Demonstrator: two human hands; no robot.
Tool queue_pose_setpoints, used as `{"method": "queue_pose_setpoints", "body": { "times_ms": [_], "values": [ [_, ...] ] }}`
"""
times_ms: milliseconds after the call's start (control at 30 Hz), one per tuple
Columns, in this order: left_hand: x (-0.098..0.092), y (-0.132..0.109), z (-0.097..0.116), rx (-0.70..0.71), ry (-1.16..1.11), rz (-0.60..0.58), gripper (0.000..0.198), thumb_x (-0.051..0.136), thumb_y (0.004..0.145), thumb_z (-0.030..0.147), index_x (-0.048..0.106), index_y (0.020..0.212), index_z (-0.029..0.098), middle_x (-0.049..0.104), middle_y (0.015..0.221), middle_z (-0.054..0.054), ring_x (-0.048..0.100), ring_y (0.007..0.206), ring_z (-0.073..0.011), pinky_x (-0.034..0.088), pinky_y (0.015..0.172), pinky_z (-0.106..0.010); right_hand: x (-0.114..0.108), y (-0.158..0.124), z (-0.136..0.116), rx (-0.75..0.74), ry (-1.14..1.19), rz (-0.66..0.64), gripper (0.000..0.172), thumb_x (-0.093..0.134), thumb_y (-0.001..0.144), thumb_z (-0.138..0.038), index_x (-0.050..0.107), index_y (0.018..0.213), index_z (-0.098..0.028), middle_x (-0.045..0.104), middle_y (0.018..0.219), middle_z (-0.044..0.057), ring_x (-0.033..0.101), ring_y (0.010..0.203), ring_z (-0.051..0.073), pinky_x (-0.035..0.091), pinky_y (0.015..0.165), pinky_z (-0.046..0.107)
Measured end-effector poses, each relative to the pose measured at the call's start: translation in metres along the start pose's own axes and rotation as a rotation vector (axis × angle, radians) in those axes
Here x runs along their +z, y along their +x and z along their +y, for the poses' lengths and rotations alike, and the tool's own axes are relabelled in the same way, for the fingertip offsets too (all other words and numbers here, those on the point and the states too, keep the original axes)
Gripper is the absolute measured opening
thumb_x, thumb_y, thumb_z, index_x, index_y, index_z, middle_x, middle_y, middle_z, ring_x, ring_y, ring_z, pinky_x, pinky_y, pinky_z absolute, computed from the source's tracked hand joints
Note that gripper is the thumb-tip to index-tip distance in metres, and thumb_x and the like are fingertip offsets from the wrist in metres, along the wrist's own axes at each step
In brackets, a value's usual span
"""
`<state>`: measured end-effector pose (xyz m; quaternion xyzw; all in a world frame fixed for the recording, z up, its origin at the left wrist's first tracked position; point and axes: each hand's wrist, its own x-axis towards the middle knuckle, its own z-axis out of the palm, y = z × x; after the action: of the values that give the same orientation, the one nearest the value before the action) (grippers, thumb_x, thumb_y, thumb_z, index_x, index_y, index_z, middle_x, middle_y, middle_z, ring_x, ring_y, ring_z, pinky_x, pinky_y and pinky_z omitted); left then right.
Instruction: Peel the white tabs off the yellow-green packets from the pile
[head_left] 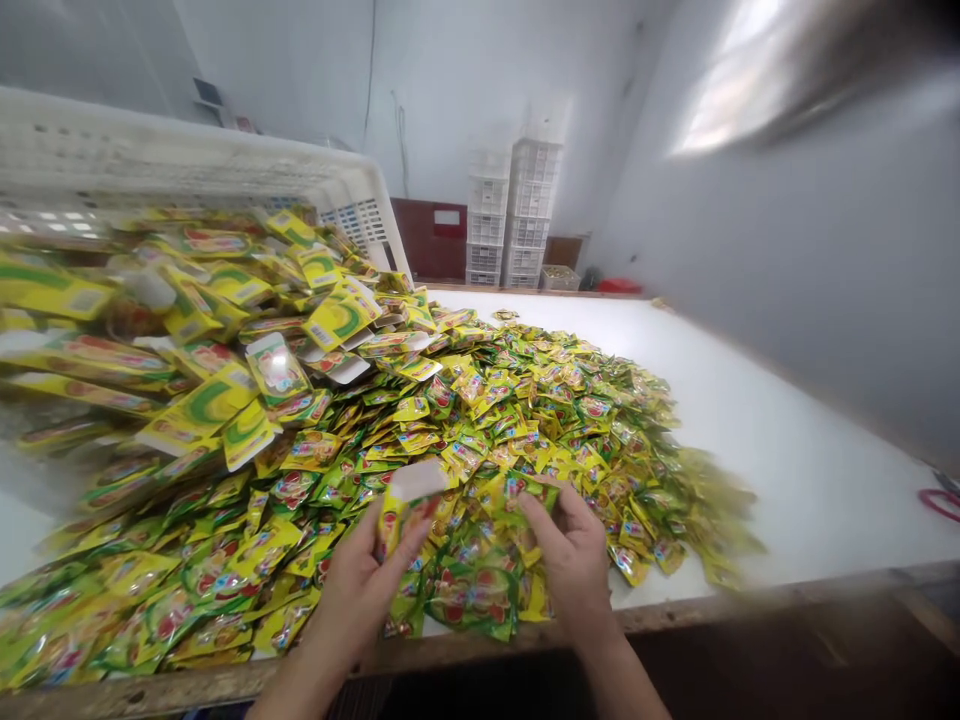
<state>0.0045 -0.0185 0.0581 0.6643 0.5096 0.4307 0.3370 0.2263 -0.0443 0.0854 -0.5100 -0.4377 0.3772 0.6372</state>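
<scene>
My left hand (pixel 364 575) is closed around a small yellow carton (pixel 391 515) whose white end flap stands open at the top. To its right, my right hand (pixel 574 545) pinches a green-and-yellow sachet (pixel 517 490) between thumb and fingers. Carton and sachet are apart. Both hands hover over the near edge of a wide heap of shiny sachets (pixel 562 400). A larger green packet (pixel 472 590) lies between the hands, close to the table's front edge. Several yellow cartons (pixel 202 405) with open white flaps are piled to the left.
A white perforated crate (pixel 360 185) rises at the left behind the cartons. The white table (pixel 787 450) stretches back and to the right, where pink-handled scissors (pixel 937 503) lie at its edge. Stacked crates (pixel 532 210) stand by the far wall.
</scene>
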Motion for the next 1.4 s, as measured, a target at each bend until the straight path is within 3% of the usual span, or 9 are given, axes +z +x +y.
{"method": "queue_pose_setpoints", "body": {
  "times_ms": [100,200,433,667,833,967,1067,1200,1400],
  "values": [
    [0.023,-0.014,-0.003,-0.136,-0.301,-0.096,0.034,0.069,0.082,0.039,0.065,0.11,0.02,0.073,0.102,-0.005,0.065,0.097,-0.0246,0.052,0.085,-0.03,0.018,0.006,-0.014,-0.339,-0.174,-0.123,0.017,0.066,0.088,-0.027,0.068,0.105,-0.023,0.067,0.095,0.004,0.061,0.086,0.019,0.051,0.078,0.032],
    [0.035,-0.022,-0.008,-0.185,-0.457,-0.043,0.031,0.067,0.083,0.04,0.066,0.107,0.021,0.072,0.103,-0.004,0.063,0.1,-0.0244,0.05,0.087,-0.03,0.029,0.006,-0.006,-0.548,-0.362,-0.319,0.02,0.06,0.09,-0.019,0.067,0.109,-0.023,0.066,0.101,0.006,0.058,0.096,0.022,0.046,0.088,0.037],
    [0.041,-0.04,-0.02,-0.247,-0.477,0.034,0.034,0.063,0.086,0.041,0.064,0.114,0.021,0.07,0.112,-0.005,0.06,0.108,-0.0248,0.046,0.094,-0.031,0.027,0.009,0.006,-0.355,-0.542,-0.47,0.022,0.061,0.088,-0.015,0.066,0.108,-0.024,0.063,0.094,0.002,0.058,0.088,0.017,0.044,0.08,0.028],
    [0.048,-0.048,-0.032,-0.123,-0.377,-0.067,0.035,0.066,0.085,0.037,0.066,0.117,0.023,0.07,0.114,-0.005,0.06,0.111,-0.0276,0.047,0.094,-0.034,0.026,0.031,-0.028,-0.436,-0.747,-0.988,0.026,0.066,0.079,-0.005,0.07,0.096,-0.024,0.061,0.086,-0.002,0.057,0.085,0.015,0.041,0.078,0.023],
    [0.034,-0.04,-0.025,-0.137,-0.493,-0.26,0.038,0.068,0.084,0.032,0.067,0.122,0.023,0.07,0.12,-0.006,0.06,0.114,-0.0304,0.044,0.1,-0.04,0.04,0.021,-0.018,-0.444,-0.831,-0.864,0.023,0.063,0.079,-0.004,0.061,0.094,-0.021,0.062,0.091,-0.001,0.056,0.087,0.015,0.04,0.077,0.023],
    [0.032,-0.038,-0.027,-0.154,-0.55,-0.211,0.04,0.069,0.083,0.031,0.066,0.122,0.023,0.068,0.125,-0.007,0.058,0.118,-0.0301,0.041,0.104,-0.041,0.048,0.011,-0.006,-0.505,-0.969,-0.826,0.01,0.063,0.08,-0.008,0.059,0.079,-0.018,0.059,0.085,0.001,0.053,0.078,0.015,0.037,0.068,0.024],
    [0.036,-0.04,-0.033,-0.172,-0.591,-0.151,0.041,0.072,0.082,0.03,0.065,0.122,0.025,0.068,0.124,-0.006,0.057,0.119,-0.0284,0.042,0.103,-0.038,0.047,0.011,-0.008,-0.484,-0.973,-0.943,0.008,0.062,0.082,-0.01,0.063,0.081,-0.019,0.059,0.08,0.0,0.053,0.075,0.015,0.038,0.065,0.024],
    [0.037,-0.041,-0.037,-0.209,-0.663,-0.125,0.039,0.072,0.081,0.029,0.067,0.119,0.024,0.069,0.12,-0.006,0.058,0.118,-0.0278,0.044,0.101,-0.036,0.044,0.009,-0.013,-0.455,-0.916,-0.949,0.018,0.057,0.089,-0.012,0.067,0.1,-0.021,0.062,0.095,0.003,0.055,0.09,0.016,0.043,0.079,0.026],
    [0.032,-0.042,-0.034,-0.229,-0.676,-0.101,0.039,0.076,0.076,0.027,0.069,0.114,0.024,0.071,0.117,-0.004,0.063,0.108,-0.025,0.047,0.098,-0.033,0.046,-0.006,0.008,-0.514,-0.831,-0.782,0.013,0.077,0.077,-0.033,0.074,0.087,-0.025,0.055,0.125,0.006,0.041,0.121,0.029,0.036,0.101,0.046]
  ]
}}
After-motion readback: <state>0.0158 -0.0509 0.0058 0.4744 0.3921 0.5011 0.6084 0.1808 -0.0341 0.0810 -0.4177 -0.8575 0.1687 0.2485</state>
